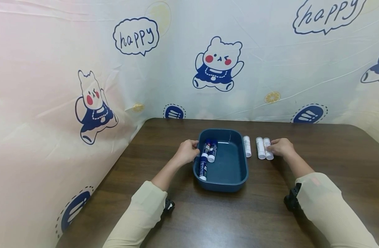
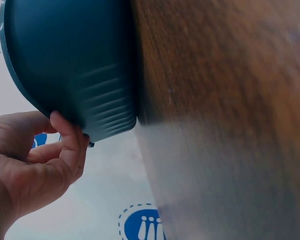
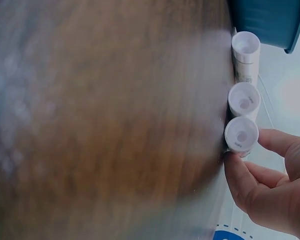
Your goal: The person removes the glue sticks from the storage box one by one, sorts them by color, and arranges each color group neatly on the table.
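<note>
- The blue tray (image 1: 221, 186) is sitting nearest on the brown table (image 1: 239, 220), holding three tubes (image 1: 208, 153).
- The left hand (image 1: 187, 151) is curling its fingers round the tray's left rim.
- The right hand (image 1: 280, 147) is pinching the outermost white tube (image 1: 268, 148), which is lying beside two more, right of the tray.

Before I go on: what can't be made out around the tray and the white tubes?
- Labels on the blue tubes in the tray: too small in the head view.
- Right hand grip on the nearest white tube: head view hides the fingertips; right wrist view is blurred.
- Tray interior: left wrist view shows only the outside beside the left hand.
</note>
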### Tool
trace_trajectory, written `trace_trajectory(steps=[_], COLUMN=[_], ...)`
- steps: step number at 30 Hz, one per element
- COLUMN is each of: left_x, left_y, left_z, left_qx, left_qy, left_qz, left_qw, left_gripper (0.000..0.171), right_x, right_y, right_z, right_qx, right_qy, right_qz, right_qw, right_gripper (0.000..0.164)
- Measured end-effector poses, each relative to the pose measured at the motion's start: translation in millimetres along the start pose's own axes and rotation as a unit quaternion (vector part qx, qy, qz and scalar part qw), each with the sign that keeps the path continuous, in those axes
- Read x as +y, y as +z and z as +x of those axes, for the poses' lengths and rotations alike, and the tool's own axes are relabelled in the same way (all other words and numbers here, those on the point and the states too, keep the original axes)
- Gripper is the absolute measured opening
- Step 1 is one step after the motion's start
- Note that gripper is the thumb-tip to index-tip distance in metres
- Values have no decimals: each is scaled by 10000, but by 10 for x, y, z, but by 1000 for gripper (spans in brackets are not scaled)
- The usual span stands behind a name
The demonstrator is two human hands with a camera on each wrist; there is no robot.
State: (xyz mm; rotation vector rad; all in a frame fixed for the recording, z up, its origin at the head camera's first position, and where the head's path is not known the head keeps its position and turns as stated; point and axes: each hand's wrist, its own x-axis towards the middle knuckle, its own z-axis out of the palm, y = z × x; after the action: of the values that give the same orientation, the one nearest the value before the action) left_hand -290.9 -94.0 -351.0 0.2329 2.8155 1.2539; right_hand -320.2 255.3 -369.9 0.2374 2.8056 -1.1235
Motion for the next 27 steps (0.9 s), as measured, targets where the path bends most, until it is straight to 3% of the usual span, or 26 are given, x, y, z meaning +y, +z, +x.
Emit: trace_trajectory(steps=[15,27], left_x=[-3,4], left_y=[1,3], left_z=[1,0], left_qx=[8,-9], left_qy=[46,-100], left_qz=[6,3], left_qw=[10000,9999], left_gripper=[46,46], right_x=[-14,-20], right_y=[14,12], right_z=[11,4], right_qx=[-30,-113], right_qy=[157,386], right_qz=[85,363], right_qw=[9998,9985], right_gripper=[55,56])
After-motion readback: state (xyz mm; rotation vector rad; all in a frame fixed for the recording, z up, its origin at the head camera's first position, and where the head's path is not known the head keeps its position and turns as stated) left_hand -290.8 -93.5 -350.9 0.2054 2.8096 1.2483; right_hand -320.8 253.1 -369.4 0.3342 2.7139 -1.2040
